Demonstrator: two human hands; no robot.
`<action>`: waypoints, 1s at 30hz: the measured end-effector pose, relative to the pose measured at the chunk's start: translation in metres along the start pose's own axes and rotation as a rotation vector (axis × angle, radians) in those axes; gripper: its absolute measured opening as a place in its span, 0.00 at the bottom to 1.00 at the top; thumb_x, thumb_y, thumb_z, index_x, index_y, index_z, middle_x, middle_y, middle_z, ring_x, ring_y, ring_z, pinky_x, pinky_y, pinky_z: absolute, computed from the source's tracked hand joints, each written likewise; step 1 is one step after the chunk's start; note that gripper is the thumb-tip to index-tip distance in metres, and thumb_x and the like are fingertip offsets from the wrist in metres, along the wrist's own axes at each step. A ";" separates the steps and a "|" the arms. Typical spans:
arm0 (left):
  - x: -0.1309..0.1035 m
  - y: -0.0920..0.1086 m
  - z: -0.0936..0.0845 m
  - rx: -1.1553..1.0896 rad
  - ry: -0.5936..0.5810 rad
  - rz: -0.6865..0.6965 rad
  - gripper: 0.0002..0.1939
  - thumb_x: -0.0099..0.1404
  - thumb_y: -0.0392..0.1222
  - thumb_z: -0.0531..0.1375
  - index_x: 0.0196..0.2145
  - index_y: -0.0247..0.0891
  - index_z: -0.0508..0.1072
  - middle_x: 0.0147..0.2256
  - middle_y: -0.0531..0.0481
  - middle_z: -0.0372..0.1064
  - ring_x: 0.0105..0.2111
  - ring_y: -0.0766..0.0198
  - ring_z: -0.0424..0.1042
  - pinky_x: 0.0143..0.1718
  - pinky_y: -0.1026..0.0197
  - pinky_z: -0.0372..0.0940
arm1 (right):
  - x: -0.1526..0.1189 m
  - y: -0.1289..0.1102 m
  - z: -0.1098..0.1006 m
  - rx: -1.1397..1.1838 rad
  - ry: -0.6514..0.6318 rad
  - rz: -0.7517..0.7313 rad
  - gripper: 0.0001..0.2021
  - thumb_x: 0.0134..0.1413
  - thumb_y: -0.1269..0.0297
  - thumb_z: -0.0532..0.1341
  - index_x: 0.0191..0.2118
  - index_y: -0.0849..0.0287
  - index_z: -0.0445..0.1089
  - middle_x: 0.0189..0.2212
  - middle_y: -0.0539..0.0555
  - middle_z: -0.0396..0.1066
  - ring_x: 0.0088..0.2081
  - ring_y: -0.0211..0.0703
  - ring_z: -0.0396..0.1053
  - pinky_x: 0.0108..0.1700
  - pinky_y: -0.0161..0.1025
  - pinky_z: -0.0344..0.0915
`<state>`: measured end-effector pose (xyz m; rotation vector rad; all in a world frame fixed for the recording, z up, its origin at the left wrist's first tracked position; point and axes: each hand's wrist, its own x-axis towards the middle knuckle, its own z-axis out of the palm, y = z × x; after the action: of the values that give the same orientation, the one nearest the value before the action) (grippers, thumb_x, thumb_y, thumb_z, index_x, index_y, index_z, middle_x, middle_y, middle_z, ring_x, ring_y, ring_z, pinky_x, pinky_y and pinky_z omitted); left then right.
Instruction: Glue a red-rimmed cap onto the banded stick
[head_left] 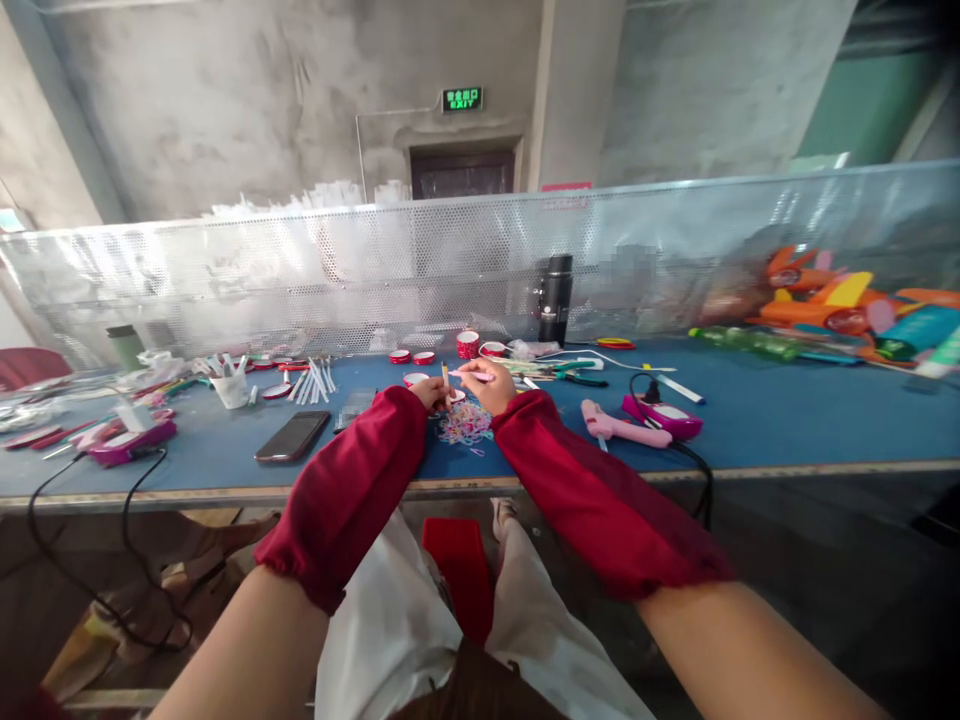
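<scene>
Above the blue tabletop, my left hand [433, 394] is closed around a thin upright stick [445, 378], pale with an orange-tan part. My right hand [491, 388] pinches a slim pink pen-like tool [478, 376], its tip pointing left at the stick. The two hands are close together, and their fingertips are small and partly hidden. Just below them lies a heap of small multicoloured loops [465, 424], with one loose pink loop [478, 452] nearer the edge. Red-patterned rolls of tape [468, 345] stand behind my hands.
A phone [293, 437] lies left, near a white cup of sticks [229, 388]. On the right are a pink glue gun [626, 428], a purple device [664, 416] with a cable, and green-handled pliers [581, 376]. A black flask [556, 302] stands before the perforated metal screen [300, 280].
</scene>
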<state>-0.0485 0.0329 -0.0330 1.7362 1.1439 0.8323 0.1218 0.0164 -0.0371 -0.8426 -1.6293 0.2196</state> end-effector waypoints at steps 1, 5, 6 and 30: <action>0.000 0.000 0.000 0.007 -0.007 0.013 0.07 0.65 0.40 0.55 0.31 0.39 0.72 0.24 0.48 0.71 0.20 0.68 0.62 0.21 0.63 0.53 | 0.000 0.001 0.000 0.004 -0.001 0.003 0.07 0.50 0.59 0.60 0.31 0.56 0.73 0.25 0.50 0.74 0.28 0.42 0.71 0.31 0.37 0.65; 0.001 -0.001 -0.002 0.010 -0.013 0.034 0.10 0.66 0.40 0.53 0.30 0.39 0.71 0.25 0.47 0.72 0.21 0.68 0.63 0.19 0.65 0.51 | -0.001 0.002 0.001 0.019 -0.017 0.010 0.07 0.51 0.59 0.59 0.29 0.55 0.71 0.22 0.49 0.73 0.26 0.42 0.71 0.29 0.36 0.64; 0.001 -0.001 -0.003 -0.003 -0.009 0.035 0.10 0.67 0.40 0.53 0.30 0.39 0.71 0.26 0.47 0.73 0.21 0.69 0.63 0.19 0.65 0.51 | -0.001 0.001 0.001 0.024 -0.019 0.009 0.07 0.51 0.59 0.59 0.28 0.55 0.70 0.22 0.49 0.73 0.26 0.41 0.71 0.29 0.36 0.65; 0.008 -0.008 -0.005 -0.035 -0.058 0.063 0.10 0.63 0.44 0.60 0.29 0.35 0.71 0.25 0.51 0.73 0.22 0.71 0.68 0.21 0.69 0.53 | -0.007 -0.011 0.000 -0.124 -0.030 -0.113 0.09 0.56 0.59 0.56 0.31 0.55 0.70 0.27 0.51 0.74 0.30 0.42 0.70 0.33 0.36 0.63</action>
<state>-0.0522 0.0437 -0.0375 1.7636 1.0358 0.8300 0.1174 0.0043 -0.0362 -0.8412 -1.7261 0.0528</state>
